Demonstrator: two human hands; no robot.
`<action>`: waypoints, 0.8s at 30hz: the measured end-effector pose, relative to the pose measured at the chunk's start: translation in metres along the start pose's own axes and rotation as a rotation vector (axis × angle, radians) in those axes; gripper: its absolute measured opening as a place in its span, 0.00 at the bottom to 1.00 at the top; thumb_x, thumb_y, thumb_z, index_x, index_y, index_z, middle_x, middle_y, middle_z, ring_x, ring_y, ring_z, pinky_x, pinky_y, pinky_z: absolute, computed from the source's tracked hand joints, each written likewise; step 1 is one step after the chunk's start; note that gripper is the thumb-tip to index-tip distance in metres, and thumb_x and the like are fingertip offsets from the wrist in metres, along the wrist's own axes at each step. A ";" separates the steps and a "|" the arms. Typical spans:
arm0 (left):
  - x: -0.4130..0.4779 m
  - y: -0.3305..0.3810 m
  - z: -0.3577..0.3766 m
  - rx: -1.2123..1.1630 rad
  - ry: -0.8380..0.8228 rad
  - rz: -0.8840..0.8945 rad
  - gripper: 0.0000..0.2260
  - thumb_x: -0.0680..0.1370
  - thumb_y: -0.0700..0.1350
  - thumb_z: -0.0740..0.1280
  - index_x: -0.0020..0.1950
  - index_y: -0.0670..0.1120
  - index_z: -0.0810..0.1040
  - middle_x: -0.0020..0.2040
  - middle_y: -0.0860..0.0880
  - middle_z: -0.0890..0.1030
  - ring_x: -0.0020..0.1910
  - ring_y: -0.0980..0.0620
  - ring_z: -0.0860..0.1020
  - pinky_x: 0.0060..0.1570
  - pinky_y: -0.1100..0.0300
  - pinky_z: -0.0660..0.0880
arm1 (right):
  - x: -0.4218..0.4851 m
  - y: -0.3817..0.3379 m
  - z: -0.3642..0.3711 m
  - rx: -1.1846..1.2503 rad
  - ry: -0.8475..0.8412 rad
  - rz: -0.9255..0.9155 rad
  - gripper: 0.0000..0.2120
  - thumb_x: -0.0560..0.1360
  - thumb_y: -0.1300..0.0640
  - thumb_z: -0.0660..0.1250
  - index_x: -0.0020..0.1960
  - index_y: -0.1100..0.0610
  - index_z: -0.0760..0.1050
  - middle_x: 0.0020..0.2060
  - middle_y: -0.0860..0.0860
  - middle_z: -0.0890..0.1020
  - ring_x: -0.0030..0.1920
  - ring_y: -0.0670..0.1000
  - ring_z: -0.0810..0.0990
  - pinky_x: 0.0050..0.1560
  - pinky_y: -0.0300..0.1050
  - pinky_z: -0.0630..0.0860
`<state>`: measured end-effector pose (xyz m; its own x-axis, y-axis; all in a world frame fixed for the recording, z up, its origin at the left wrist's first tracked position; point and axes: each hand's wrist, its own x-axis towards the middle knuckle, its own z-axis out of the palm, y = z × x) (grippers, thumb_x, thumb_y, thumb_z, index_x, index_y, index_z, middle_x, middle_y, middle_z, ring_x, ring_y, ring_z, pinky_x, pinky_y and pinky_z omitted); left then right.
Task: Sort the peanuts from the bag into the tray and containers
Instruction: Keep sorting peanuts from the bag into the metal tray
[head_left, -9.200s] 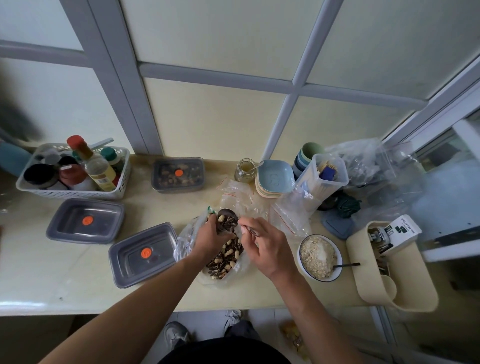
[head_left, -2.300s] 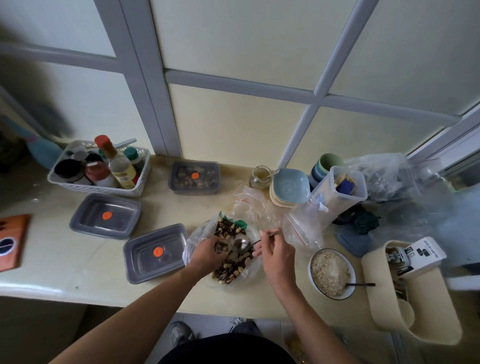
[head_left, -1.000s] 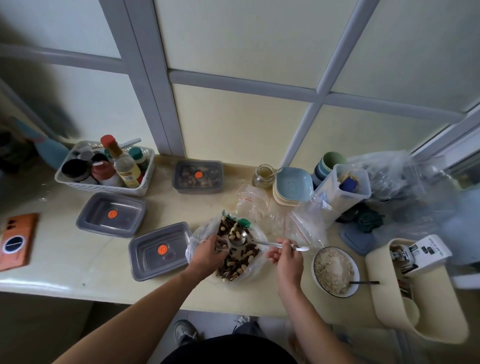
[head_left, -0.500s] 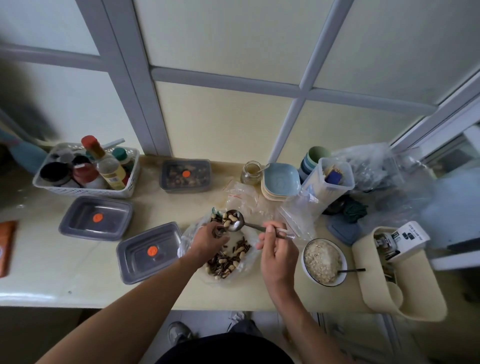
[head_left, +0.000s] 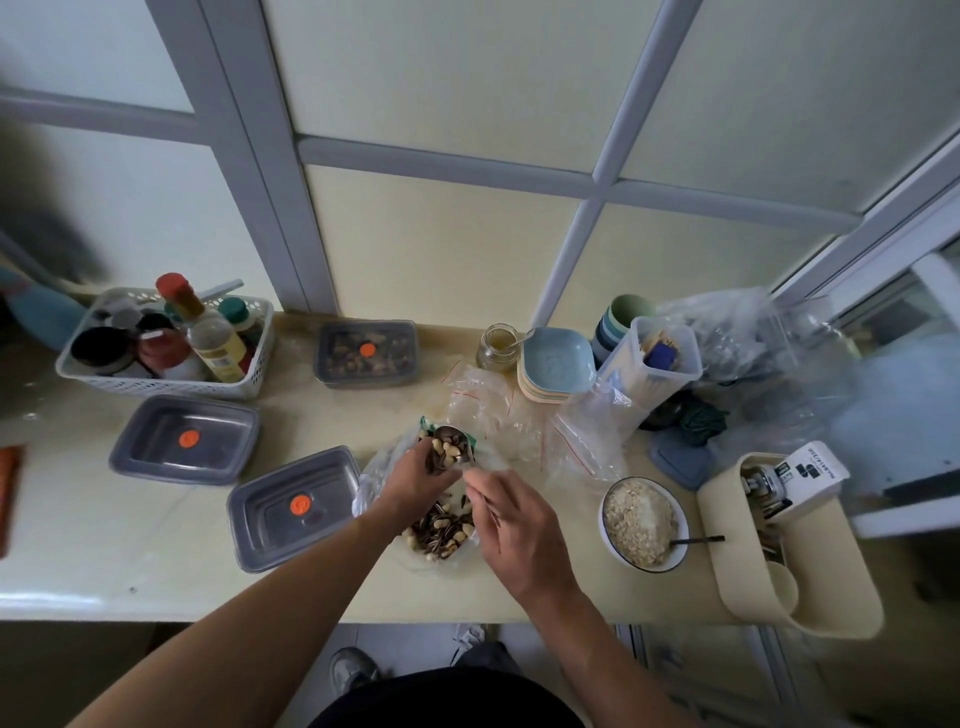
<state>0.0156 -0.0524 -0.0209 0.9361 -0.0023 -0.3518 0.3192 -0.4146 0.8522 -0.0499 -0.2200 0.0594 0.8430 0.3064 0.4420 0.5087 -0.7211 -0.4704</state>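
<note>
On the pale bench (head_left: 156, 566), the clear plastic bag (head_left: 441, 538) of nuts and seeds sits centre frame, with a grey rectangular container (head_left: 260, 535) just left. My left hand (head_left: 415, 478) grips the bag's mouth. My right hand (head_left: 514, 514), pinching the metal spoon (head_left: 458, 436), has just lifted it clear, loaded with pale peanuts (head_left: 448, 452), so I judge the carry comes next.

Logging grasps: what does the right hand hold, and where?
A metal spoon, its handle pinched by fingers of the right hand; its bowl carries peanuts.

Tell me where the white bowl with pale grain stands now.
In the head view, the white bowl stands right of centre on the counter, between the right hand and the beige holder, near the front edge.
</note>
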 end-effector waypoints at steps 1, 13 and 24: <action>0.001 -0.001 0.000 0.008 0.008 -0.001 0.09 0.75 0.43 0.74 0.52 0.47 0.78 0.42 0.50 0.84 0.43 0.49 0.82 0.49 0.50 0.80 | -0.001 0.000 0.000 -0.014 0.002 -0.010 0.13 0.85 0.57 0.59 0.59 0.60 0.81 0.44 0.53 0.79 0.38 0.54 0.78 0.39 0.48 0.79; 0.007 -0.009 -0.002 0.034 0.047 0.024 0.11 0.74 0.44 0.76 0.53 0.50 0.78 0.42 0.55 0.82 0.42 0.57 0.79 0.40 0.65 0.71 | -0.005 0.004 0.003 -0.010 0.028 -0.051 0.11 0.80 0.62 0.66 0.62 0.56 0.78 0.46 0.54 0.79 0.38 0.55 0.77 0.40 0.49 0.79; 0.011 -0.019 -0.004 0.048 0.034 -0.013 0.16 0.73 0.47 0.77 0.58 0.47 0.79 0.47 0.51 0.83 0.47 0.52 0.81 0.45 0.63 0.76 | 0.005 0.008 -0.003 0.104 0.104 0.004 0.13 0.86 0.57 0.58 0.58 0.60 0.80 0.44 0.53 0.81 0.39 0.53 0.81 0.40 0.46 0.80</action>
<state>0.0201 -0.0411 -0.0394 0.9367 0.0333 -0.3485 0.3243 -0.4579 0.8278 -0.0421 -0.2261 0.0608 0.8250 0.2339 0.5145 0.5256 -0.6518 -0.5466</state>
